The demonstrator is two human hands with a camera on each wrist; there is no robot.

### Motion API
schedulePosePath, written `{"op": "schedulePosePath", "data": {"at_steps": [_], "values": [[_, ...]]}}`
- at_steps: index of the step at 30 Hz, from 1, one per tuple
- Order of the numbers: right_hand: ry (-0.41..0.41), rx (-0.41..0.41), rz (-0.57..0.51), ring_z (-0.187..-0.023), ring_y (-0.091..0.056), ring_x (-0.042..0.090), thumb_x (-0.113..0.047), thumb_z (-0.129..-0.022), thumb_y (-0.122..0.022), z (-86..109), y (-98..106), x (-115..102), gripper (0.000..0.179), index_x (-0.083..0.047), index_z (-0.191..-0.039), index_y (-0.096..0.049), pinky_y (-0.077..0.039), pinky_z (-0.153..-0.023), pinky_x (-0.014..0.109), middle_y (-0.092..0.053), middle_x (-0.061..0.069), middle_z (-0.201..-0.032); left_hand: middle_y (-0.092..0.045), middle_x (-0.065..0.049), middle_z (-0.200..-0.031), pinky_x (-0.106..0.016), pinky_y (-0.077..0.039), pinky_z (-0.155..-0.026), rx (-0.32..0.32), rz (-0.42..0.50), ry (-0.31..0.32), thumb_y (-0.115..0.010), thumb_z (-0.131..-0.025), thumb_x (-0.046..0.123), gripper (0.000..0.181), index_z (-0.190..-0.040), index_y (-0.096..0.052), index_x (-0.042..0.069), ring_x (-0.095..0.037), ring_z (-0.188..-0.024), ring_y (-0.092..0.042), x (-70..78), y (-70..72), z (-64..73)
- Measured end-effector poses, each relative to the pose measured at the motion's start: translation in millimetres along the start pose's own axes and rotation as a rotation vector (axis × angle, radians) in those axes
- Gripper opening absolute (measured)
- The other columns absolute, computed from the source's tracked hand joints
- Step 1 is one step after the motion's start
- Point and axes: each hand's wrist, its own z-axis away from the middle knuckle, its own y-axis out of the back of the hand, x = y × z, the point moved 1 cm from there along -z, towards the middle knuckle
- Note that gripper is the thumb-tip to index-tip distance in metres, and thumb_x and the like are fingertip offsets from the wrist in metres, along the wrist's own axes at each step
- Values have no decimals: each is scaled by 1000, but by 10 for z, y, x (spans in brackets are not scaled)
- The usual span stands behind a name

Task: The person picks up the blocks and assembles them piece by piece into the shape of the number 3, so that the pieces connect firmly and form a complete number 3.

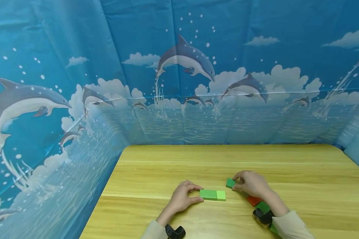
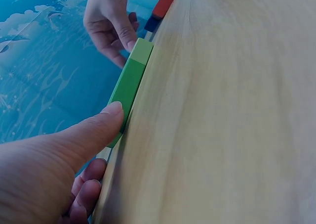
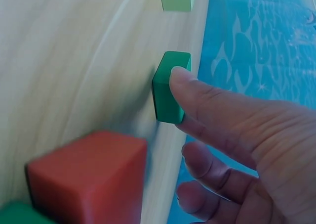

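A long green block [image 1: 208, 194] lies on the table with a small light green block [image 1: 221, 195] flush against its right end. My left hand [image 1: 181, 197] pinches the left end of the long block between thumb and forefinger. The left wrist view shows the thumb pressed on the long block's near end. To the right, my right hand [image 1: 251, 183] pinches a small dark green block [image 3: 168, 93] between thumb and forefinger, a short gap away from the light green one. The other right fingers are loosely curled.
Under the right wrist lies a row of blocks, partly hidden, with a red block [image 1: 253, 200] and a green block [image 1: 262, 207]. A dark blue block [image 2: 152, 24] shows in the left wrist view. Behind the wooden table [image 1: 173, 159] hangs a blue dolphin-print sheet [image 1: 167, 126].
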Motion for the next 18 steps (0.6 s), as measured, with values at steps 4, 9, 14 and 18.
{"op": "schedulePosePath", "data": {"at_steps": [4, 9, 14, 18], "values": [[12, -7, 6, -58, -43, 11, -26, -76, -80, -21, -25, -46, 29, -13, -100, -72, -34, -51, 29, -51, -8, -70, -49, 15, -87, -25, -34, -68, -9, 1, 14, -73, -78, 47, 36, -111, -70, 31, -6, -76, -39, 3, 8, 0], [27, -7, 10, -57, -43, 9, -26, -76, -79, -38, -65, -77, 28, -15, -101, -72, -33, -51, 28, -51, -10, -70, -48, 14, -86, -25, -34, -68, -8, 10, 10, -74, -78, 46, 35, -110, -71, 30, -6, -75, -39, 9, 13, -2], [50, -5, 7, -55, -42, 8, -25, -77, -79, -55, -88, -97, 28, -15, -102, -73, -33, -49, 26, -50, -11, -68, -48, 13, -85, -25, -33, -67, -8, 18, 1, -73, -79, 45, 34, -110, -71, 30, -7, -75, -39, 16, 12, -5], [68, -2, 8, -55, -42, 7, -24, -77, -79, -64, -92, -121, 28, -15, -102, -73, -33, -49, 26, -49, -11, -67, -48, 13, -85, -25, -33, -67, -9, 15, 3, -73, -79, 46, 35, -110, -71, 30, -7, -75, -38, 9, 15, -9]]}}
